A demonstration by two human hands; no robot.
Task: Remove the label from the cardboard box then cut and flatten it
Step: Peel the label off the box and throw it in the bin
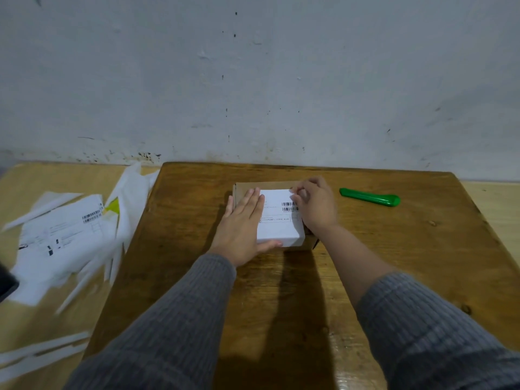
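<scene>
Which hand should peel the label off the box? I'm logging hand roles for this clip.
Probably the right hand: its fingertips already pick at the label's far right corner, while the left hand lies flat, steadying the cardboard box.

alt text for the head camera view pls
A person's left hand presses flat on a cardboard box while the right hand picks at the far corner of its white label. A green cutter lies to the right.
</scene>
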